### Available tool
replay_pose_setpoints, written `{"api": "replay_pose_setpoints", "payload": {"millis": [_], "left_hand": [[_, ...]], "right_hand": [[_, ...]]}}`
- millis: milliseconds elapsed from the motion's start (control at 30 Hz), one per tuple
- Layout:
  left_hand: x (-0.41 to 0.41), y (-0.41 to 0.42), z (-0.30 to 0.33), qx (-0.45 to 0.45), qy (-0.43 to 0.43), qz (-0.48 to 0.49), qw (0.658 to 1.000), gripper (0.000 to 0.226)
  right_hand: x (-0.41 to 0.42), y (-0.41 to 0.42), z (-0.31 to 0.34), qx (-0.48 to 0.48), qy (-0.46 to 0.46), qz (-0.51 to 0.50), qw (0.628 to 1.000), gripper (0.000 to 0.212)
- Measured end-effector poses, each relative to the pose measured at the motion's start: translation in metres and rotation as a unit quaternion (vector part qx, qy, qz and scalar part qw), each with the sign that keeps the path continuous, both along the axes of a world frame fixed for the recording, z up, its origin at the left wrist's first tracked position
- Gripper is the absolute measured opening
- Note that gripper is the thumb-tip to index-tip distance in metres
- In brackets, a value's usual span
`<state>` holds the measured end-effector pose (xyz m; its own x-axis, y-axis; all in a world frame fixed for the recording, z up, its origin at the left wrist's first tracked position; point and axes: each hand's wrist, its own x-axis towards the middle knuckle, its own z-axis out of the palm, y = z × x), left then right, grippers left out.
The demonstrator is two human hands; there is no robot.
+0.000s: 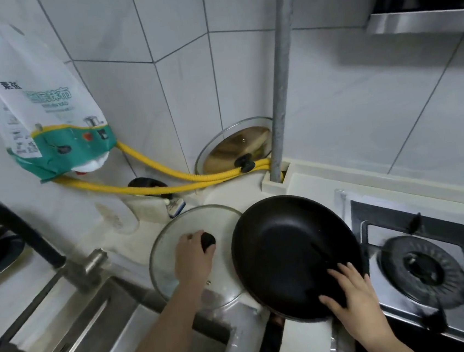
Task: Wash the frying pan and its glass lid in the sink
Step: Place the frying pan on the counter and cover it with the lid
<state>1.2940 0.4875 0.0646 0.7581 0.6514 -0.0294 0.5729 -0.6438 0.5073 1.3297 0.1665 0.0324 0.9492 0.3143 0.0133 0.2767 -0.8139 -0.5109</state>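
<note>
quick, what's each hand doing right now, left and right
Left hand: closed around the black knob of the glass lid.
Right hand: gripping the near rim of the frying pan.

A black frying pan [293, 252] tilts on its edge on the counter [232, 193] just beside the sink [144, 337], its rim overlapping a round glass lid [174, 233] with a black knob [208, 240], lying flat at the sink's corner.
</note>
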Motion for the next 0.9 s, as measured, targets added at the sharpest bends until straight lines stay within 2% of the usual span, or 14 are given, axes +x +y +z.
{"api": "replay_pose_setpoints", "payload": {"millis": [167, 300, 433, 900], "left_hand": [[0.023, 0.021, -0.019, 0.028, 0.091, -0.064, 0.993, 0.056], [0.030, 0.026, -0.022, 0.036, 0.070, -0.070, 0.994, 0.045], [0.026, 0.024, -0.021, 0.054, 0.069, -0.053, 0.995, 0.038], [0.001, 0.032, 0.018, 0.182, 0.031, -0.036, 0.982, 0.033]], "right_hand": [[0.000, 0.003, 0.006, -0.009, 0.006, 0.005, 1.000, 0.061], [-0.002, 0.000, 0.007, -0.035, 0.022, 0.028, 0.999, 0.066], [0.002, -0.006, 0.008, -0.015, 0.028, 0.029, 0.999, 0.095], [0.009, -0.005, 0.013, -0.012, 0.042, 0.059, 0.997, 0.095]]}}
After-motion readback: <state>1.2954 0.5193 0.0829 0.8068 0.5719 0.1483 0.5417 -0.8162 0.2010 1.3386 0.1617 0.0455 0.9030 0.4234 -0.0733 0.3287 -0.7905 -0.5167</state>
